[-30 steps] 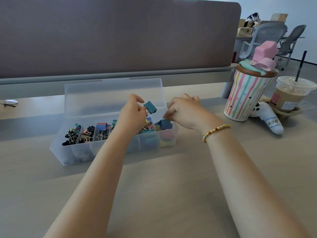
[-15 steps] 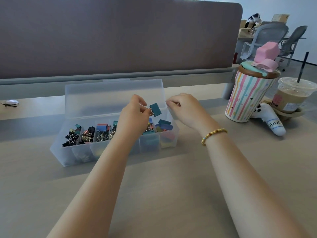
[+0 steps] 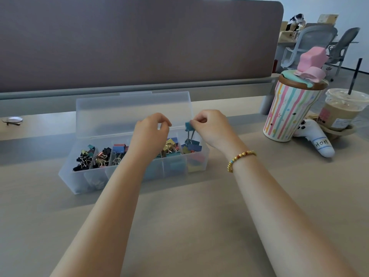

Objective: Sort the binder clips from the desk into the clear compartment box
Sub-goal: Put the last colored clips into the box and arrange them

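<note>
Head view: right hand (image 3: 211, 128) pinches a teal binder clip (image 3: 188, 126) by its body, fingertips curled onto it, wire handles dangling down toward the rightmost compartment of the clear compartment box (image 3: 131, 172). Clip sits at the left tip of the grip, just past the thumb and forefinger, hanging above the blue and yellow clips already in that end section; not touching them as far as I can tell. Held high and by the body likely so the handles drop in first and the clip can be let go straight down.

Left hand (image 3: 151, 134) hovers over the middle compartments, fingers curled loosely, thumb near forefinger; nothing visible in it, though its palm side is hidden. Probably parked there after a handover or waiting for the next clip.

Box stands on the table (image 3: 179, 226) with its lid (image 3: 131, 112) propped open at the back, which keeps all sections reachable from the front. Compartments look sorted by size or colour: black clips far left, then copper and black, blue with silver handles, gold and mixed, blue at right. No loose clips visible on the table, so sorting looks near done.

Right of the box, well apart: striped tumbler (image 3: 287, 110), iced coffee cup (image 3: 343, 110), white toy (image 3: 317, 140). Beaded bracelet (image 3: 239, 159) on right wrist.
</note>
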